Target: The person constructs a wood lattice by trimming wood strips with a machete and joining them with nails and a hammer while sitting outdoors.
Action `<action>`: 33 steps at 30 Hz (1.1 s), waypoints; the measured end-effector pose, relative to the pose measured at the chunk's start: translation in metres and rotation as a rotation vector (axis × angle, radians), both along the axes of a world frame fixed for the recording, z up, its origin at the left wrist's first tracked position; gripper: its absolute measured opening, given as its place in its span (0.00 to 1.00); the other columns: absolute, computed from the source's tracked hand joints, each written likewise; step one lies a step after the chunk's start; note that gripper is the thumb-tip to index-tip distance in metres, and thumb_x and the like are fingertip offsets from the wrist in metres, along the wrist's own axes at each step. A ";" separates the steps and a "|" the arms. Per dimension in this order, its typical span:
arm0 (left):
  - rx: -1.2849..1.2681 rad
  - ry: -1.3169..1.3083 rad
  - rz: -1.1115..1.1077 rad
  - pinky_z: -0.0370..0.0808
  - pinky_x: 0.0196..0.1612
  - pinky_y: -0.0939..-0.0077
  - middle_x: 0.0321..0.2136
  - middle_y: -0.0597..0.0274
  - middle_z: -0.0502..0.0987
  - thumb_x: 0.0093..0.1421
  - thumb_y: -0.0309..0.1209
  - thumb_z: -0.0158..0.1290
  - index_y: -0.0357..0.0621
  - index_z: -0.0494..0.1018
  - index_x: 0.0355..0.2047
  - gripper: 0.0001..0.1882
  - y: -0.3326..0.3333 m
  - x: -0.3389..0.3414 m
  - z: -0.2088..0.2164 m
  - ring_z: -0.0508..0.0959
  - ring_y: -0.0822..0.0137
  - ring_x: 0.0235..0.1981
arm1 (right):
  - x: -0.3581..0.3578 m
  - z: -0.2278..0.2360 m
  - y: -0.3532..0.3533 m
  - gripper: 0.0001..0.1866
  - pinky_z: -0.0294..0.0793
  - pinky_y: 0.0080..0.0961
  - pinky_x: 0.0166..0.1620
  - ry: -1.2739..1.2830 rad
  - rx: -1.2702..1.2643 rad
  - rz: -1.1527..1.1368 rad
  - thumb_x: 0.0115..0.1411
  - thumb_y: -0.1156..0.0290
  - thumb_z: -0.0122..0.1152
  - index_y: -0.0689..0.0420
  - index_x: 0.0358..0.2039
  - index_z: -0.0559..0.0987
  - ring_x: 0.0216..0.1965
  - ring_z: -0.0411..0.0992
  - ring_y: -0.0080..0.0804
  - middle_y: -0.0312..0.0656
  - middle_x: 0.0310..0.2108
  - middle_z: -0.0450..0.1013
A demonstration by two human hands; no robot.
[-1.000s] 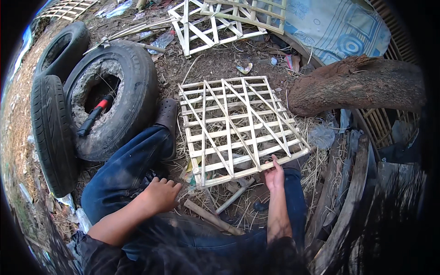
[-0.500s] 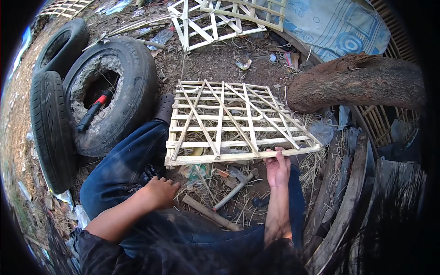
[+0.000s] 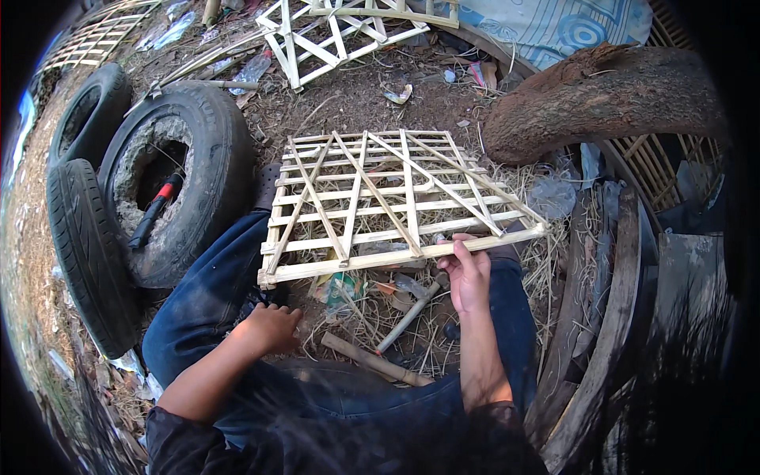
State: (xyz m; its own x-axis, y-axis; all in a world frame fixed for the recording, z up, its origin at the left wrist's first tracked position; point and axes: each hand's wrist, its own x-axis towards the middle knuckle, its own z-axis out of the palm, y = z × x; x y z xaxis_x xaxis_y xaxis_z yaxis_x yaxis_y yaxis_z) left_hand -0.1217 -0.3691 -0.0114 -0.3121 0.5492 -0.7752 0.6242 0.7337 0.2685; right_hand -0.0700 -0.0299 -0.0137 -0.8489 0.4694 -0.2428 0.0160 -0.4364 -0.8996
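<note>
A woven bamboo lattice panel [image 3: 340,264] of pale flat strips, with several diagonal strips crossing it, is held tilted in front of me. My right hand [image 3: 467,277] grips its near edge strip, right of the middle, fingers over it and thumb alongside. Just below the panel's near left corner is my left hand [image 3: 271,328], apart from it. Its fingers are loosely bent and apart, and nothing shows in them. On the ground beneath lie a hammer [image 3: 408,321] with a pale handle and a short bamboo stick [image 3: 372,360].
At left are tyres [image 3: 226,166], one filled with concrete, with a black-and-red handled tool [image 3: 154,210] lying on it. A thick log [image 3: 602,103] lies at right, above curved weathered boards [image 3: 606,340]. Another bamboo lattice [image 3: 317,47] and a blue patterned cloth [image 3: 554,28] lie farther off.
The view has shifted slightly. The panel, still in my right hand, sits a little farther left and its near left corner is nearer my left hand. The left hand stays low with fingers bent.
</note>
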 end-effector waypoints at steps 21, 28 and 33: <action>-0.089 -0.148 -0.108 0.67 0.53 0.52 0.47 0.51 0.75 0.55 0.47 0.53 0.43 0.68 0.52 0.29 -0.004 0.016 -0.012 0.74 0.51 0.50 | 0.004 -0.025 0.048 0.08 0.70 0.27 0.50 -0.127 0.370 0.189 0.61 0.75 0.54 0.62 0.41 0.70 0.40 0.74 0.30 0.49 0.36 0.77; -0.134 -0.236 -0.153 0.68 0.53 0.52 0.44 0.50 0.76 0.54 0.47 0.55 0.42 0.65 0.53 0.31 -0.001 0.011 -0.013 0.75 0.51 0.49 | 0.027 -0.093 0.091 0.09 0.71 0.27 0.40 -0.335 0.095 0.176 0.61 0.72 0.57 0.54 0.42 0.71 0.38 0.74 0.29 0.44 0.40 0.76; -0.095 -0.172 -0.114 0.66 0.56 0.50 0.46 0.49 0.76 0.54 0.45 0.55 0.41 0.63 0.54 0.32 -0.009 0.011 -0.016 0.73 0.51 0.51 | 0.036 -0.126 0.082 0.09 0.71 0.26 0.37 -0.422 -0.259 0.136 0.61 0.69 0.59 0.52 0.41 0.72 0.36 0.73 0.29 0.41 0.40 0.76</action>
